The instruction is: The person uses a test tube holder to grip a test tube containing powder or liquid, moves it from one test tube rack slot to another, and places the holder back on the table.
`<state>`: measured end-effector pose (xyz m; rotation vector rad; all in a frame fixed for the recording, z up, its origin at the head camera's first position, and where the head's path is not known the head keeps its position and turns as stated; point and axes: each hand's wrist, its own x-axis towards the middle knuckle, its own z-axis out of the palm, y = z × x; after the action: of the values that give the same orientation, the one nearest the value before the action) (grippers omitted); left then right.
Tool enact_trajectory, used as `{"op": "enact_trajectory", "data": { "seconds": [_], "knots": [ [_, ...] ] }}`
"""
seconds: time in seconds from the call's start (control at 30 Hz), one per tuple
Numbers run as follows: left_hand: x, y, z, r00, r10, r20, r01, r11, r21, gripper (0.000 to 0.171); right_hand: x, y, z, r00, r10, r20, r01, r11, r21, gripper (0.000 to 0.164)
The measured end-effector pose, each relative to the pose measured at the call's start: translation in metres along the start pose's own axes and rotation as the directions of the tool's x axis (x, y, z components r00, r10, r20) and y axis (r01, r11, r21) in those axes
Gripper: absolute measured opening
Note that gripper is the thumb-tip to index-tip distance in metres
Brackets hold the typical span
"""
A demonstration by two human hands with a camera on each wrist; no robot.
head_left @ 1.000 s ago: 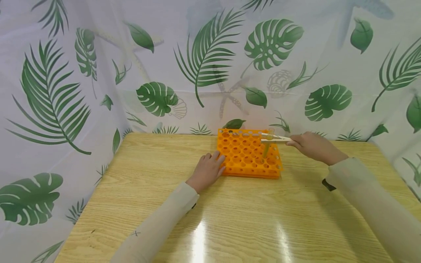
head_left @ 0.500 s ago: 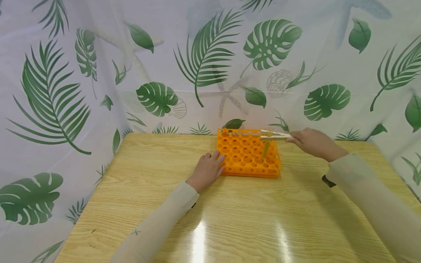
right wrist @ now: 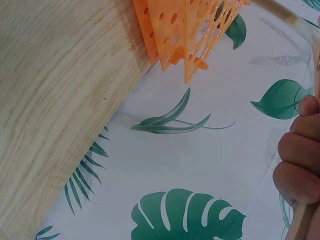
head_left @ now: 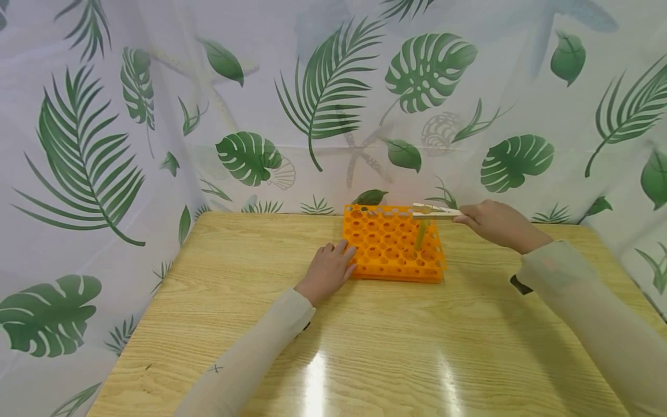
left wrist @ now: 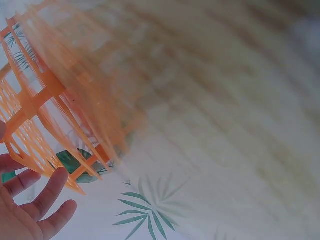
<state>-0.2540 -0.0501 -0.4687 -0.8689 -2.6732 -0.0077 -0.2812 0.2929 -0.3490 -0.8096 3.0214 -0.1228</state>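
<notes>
On the wooden table stands an orange test tube rack (head_left: pixel 383 238) with rows of round holes. A test tube (head_left: pixel 421 234) with yellow liquid leans slightly at the rack's right side, its lower end among the holes. My right hand (head_left: pixel 497 225) grips a wooden test tube clamp (head_left: pixel 438 212), whose jaws lie around the upper part of the tube. Curled fingers of that hand (right wrist: pixel 297 155) show in the right wrist view. My left hand (head_left: pixel 327 271) rests at the rack's left edge. Its fingers (left wrist: pixel 50 195) are spread and touch the orange plastic in the left wrist view.
Behind the table (head_left: pixel 250 260) hangs a white cloth (head_left: pixel 333 191) with green leaf prints, close to the rack's back. A similar cloth side runs along the left table edge.
My right hand has risen a little, and the clamp has slid up the tube towards its mouth. The tube's lower end and my left hand have stayed in place.
</notes>
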Motion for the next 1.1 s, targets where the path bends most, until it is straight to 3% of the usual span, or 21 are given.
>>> {"op": "enact_trajectory", "data": {
  "seconds": [0.23,0.77,1.1],
  "knots": [
    [0.001,0.000,-0.004,0.999,-0.014,0.033,0.015,1.000,-0.022,0.025,0.003,0.003,-0.004,1.000,-0.007,-0.003,0.007,1.000,-0.002,0.038],
    [0.004,-0.002,-0.008,1.000,-0.007,0.022,0.008,1.000,-0.024,0.025,0.009,0.007,-0.017,0.999,-0.032,-0.033,0.032,0.999,0.000,0.036],
    [0.007,-0.003,-0.011,0.999,-0.015,0.048,0.017,0.999,-0.045,0.024,0.013,0.007,-0.026,1.000,-0.018,0.003,0.018,1.000,0.016,0.035]
  ]
}}
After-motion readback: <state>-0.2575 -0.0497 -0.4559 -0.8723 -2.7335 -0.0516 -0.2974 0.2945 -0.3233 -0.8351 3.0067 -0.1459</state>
